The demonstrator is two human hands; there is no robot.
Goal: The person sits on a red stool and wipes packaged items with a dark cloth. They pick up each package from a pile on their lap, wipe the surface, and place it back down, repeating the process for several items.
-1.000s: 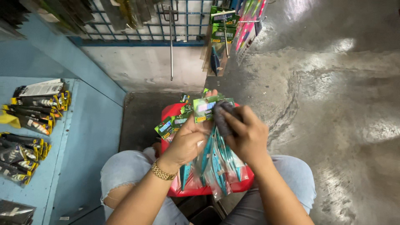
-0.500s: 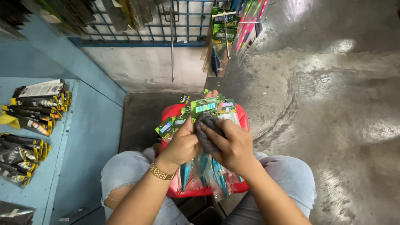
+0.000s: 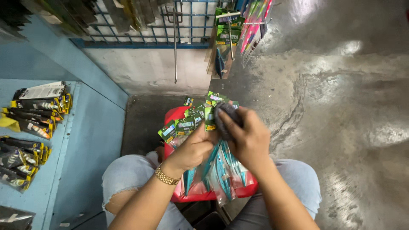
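Note:
My left hand (image 3: 192, 150), with a gold bracelet on its wrist, grips a fanned bunch of small clear packets (image 3: 187, 125) that have green card headers and teal items inside. My right hand (image 3: 247, 138) presses a dark grey cloth (image 3: 225, 120) against the tops of those packets. The packets hang down over a red stool (image 3: 181, 114) that stands between my knees.
A blue shelf (image 3: 81, 140) at the left carries rows of yellow and black packets (image 3: 34, 115). A wire grid wall (image 3: 153, 23) ahead holds hanging green and pink packets (image 3: 230, 30). Wet grey concrete floor (image 3: 341, 106) spreads to the right.
My right hand with the cloth has slid left over the packet tops, from the right edge of the bunch toward its middle. The left hand has kept its hold.

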